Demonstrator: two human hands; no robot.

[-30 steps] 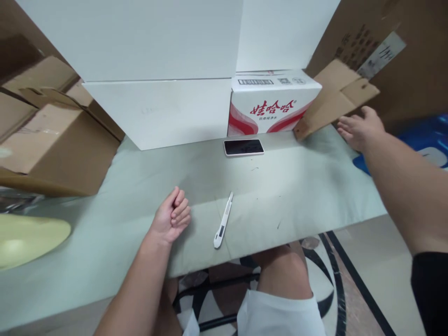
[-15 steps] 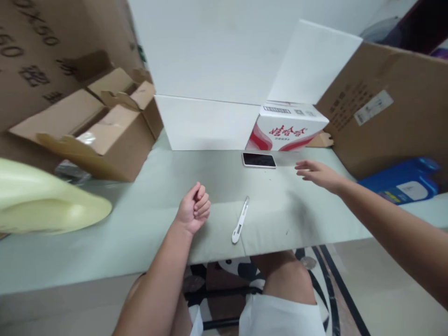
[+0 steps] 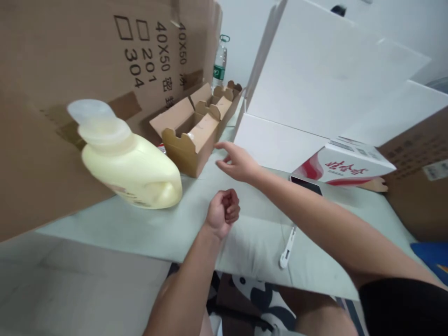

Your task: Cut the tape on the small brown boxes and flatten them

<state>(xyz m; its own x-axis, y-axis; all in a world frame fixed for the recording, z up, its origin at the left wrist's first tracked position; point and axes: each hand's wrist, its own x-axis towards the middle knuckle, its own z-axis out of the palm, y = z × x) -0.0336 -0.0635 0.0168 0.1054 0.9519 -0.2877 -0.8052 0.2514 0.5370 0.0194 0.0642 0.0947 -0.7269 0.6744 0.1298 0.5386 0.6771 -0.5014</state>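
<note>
My right hand [image 3: 238,162] reaches across to the left over the table, thumb and fingers apart, with nothing in it. It is nearest to the open brown cardboard box [image 3: 206,135], just right of the box's end; I cannot tell whether they touch. Below it, my left hand [image 3: 224,212] is curled into a loose fist above the table, with nothing visible in it. A white utility knife [image 3: 287,249] lies on the cloth, its upper end beside my right forearm. Beyond that forearm a phone [image 3: 306,184] lies partly hidden.
A pale yellow jug [image 3: 140,168] stands at the left before a large carton [image 3: 70,60]. White panels [image 3: 325,70] rise at the back, beside a red-and-white box [image 3: 346,163]. A water bottle [image 3: 220,60] stands behind. Something blue [image 3: 429,256] sits at the right edge.
The view has turned left, bringing the yellow jug and bottle into sight. My right hand has swung from the right side across to the brown box. My left hand stays curled.
</note>
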